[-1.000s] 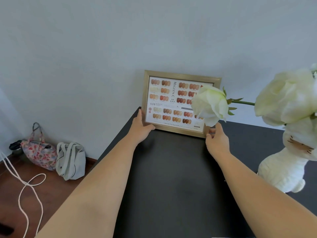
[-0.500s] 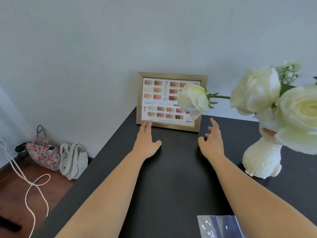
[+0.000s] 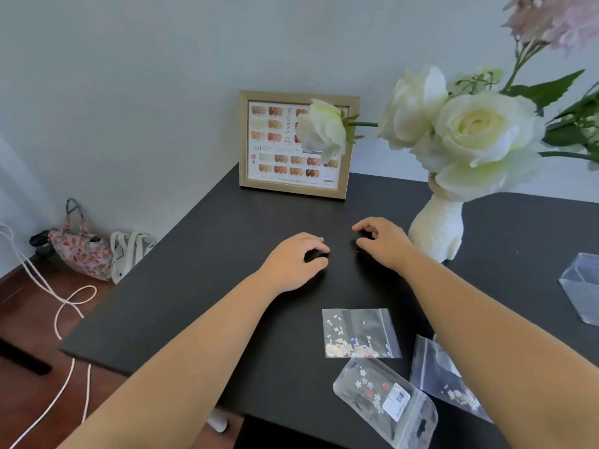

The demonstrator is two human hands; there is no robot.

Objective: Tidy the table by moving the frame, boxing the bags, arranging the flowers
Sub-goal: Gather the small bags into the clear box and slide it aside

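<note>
A gold picture frame (image 3: 275, 186) with a nail-colour chart stands upright at the table's far corner against the wall. My left hand (image 3: 293, 257) and my right hand (image 3: 382, 241) hover over the black table (image 3: 181, 280) well in front of it, fingers loosely curled, holding nothing. White roses (image 3: 479, 131) stand in a white vase (image 3: 437, 228) just right of my right hand; one bloom (image 3: 322, 129) hangs in front of the frame. Three clear bags of small decorations (image 3: 359, 332) (image 3: 389, 403) (image 3: 444, 377) lie near the front edge. A clear plastic box (image 3: 583, 286) sits at the far right.
The table's left edge drops to a wooden floor where a floral bag (image 3: 82, 244), a white tote (image 3: 129, 247) and a white cable (image 3: 61, 306) lie. A pale wall runs behind the table. Pink flowers (image 3: 557, 17) reach in at the top right.
Both hands let go of the frame and drew back toward me across the table. The frame stays standing against the wall. The view tipped down, bringing the bags and box into sight.
</note>
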